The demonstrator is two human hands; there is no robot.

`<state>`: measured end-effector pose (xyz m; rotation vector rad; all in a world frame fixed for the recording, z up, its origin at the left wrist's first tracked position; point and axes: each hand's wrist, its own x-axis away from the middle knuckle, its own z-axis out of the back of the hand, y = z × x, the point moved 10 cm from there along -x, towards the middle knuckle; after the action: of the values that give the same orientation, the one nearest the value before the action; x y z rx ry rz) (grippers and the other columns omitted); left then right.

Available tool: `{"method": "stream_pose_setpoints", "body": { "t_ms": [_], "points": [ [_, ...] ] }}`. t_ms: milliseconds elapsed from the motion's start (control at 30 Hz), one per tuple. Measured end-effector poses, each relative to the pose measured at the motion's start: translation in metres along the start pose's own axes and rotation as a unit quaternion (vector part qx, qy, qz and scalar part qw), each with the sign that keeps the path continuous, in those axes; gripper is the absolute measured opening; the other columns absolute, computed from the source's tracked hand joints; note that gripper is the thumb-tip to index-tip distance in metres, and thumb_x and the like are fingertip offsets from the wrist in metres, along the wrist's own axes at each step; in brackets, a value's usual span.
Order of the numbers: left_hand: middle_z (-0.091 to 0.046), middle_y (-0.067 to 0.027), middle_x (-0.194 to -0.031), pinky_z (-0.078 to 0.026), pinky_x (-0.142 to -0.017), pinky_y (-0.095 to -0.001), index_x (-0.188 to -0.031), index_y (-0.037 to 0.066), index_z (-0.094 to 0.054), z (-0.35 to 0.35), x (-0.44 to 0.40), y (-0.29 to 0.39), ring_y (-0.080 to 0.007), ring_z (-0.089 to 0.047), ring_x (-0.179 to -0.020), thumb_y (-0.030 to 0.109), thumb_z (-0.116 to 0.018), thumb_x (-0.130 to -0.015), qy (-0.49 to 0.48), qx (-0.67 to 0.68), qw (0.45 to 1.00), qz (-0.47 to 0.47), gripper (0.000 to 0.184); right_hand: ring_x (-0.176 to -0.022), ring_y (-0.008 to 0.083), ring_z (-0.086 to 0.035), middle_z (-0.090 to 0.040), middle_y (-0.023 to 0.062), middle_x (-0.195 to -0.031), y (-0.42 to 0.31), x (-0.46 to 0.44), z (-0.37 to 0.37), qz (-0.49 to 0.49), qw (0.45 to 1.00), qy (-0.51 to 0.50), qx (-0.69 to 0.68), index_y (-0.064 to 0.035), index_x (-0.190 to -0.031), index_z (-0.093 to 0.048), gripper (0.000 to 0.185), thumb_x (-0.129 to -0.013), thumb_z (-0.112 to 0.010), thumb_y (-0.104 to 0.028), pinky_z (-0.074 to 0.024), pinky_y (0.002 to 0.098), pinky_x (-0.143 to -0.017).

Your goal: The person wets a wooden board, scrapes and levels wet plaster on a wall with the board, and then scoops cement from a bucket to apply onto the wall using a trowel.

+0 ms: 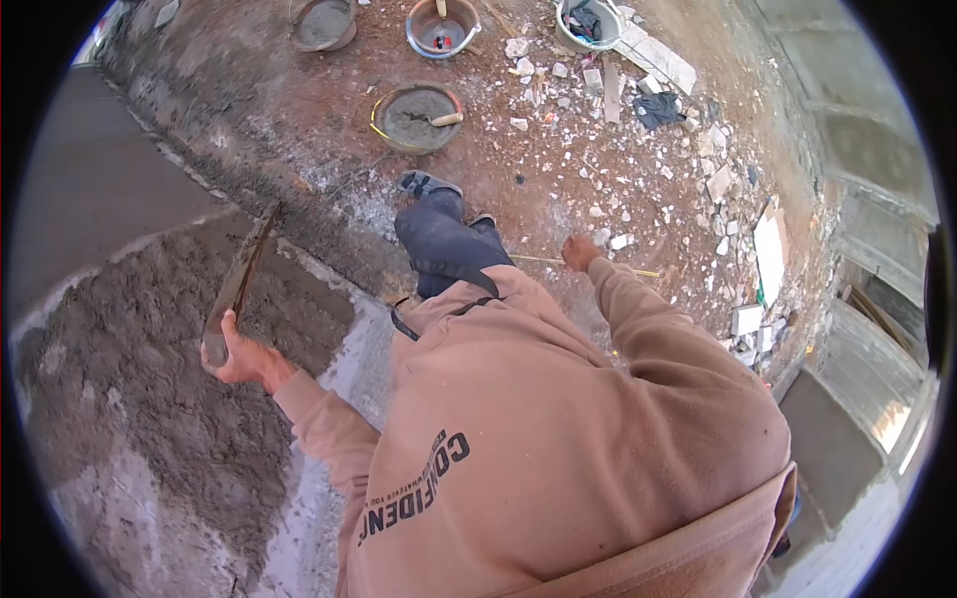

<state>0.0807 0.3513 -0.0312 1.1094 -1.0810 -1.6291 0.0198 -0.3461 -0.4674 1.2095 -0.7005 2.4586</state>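
Note:
My left hand (242,357) is closed around the near end of a long, narrow wooden board (242,284) coated in grey mortar. The board lies over a patch of rough, wet mortar (150,349) on the wall at the left, its far end near the patch's edge. My right hand (579,253) hangs low beside my legs with its fingers curled. A thin yellow strip (533,259) shows on both sides of that hand. Whether the fingers grip the strip or it lies behind them on the ground, I cannot tell.
A basin of mortar (419,135) with a wooden-handled tool stands ahead of my feet. Farther off are a mortar bucket (324,28), another bucket (442,45) and a pail (588,30) holding dark cloth. Broken rubble (608,169) covers the ground to the right.

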Motion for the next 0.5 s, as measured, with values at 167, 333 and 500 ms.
{"method": "stream_pose_setpoints", "body": {
  "t_ms": [167,333,500],
  "points": [
    [-0.062,-0.0132,-0.1,-0.055,-0.079,-0.0339,-0.107,-0.002,-0.052,0.013,-0.003,-0.006,-0.022,-0.063,-0.089,-0.006,-0.079,-0.068,0.026,-0.021,0.999,0.018,0.048,-0.066,0.0232,-0.069,-0.069,0.0124,-0.074,-0.038,-0.028,0.042,0.025,0.999,0.042,0.014,-0.0026,-0.086,-0.063,0.016,-0.09,-0.053,-0.015,-0.0543,0.0379,-0.058],
    [-0.063,-0.0117,-0.1,-0.054,-0.081,-0.0317,-0.107,-0.001,-0.052,0.024,-0.008,-0.01,-0.0203,-0.063,-0.09,-0.007,-0.077,-0.071,0.018,-0.017,1.0,0.011,0.045,-0.074,0.0292,-0.067,-0.068,0.0171,-0.083,-0.054,-0.058,0.05,0.063,0.997,0.003,-0.051,-0.0018,-0.091,-0.064,0.019,-0.091,-0.053,-0.018,-0.053,0.0421,-0.066],
    [-0.062,-0.0102,-0.102,-0.053,-0.083,-0.0326,-0.108,-0.001,-0.053,0.022,-0.004,0.0,-0.0198,-0.063,-0.091,-0.006,-0.077,-0.072,0.005,0.007,0.999,0.034,0.044,-0.097,0.0396,-0.064,-0.066,0.0265,-0.099,-0.144,-0.023,0.123,0.084,0.984,0.11,0.115,-0.0004,-0.097,-0.063,0.026,-0.091,-0.054,-0.025,-0.0504,0.0474,-0.084]
  ]
}}
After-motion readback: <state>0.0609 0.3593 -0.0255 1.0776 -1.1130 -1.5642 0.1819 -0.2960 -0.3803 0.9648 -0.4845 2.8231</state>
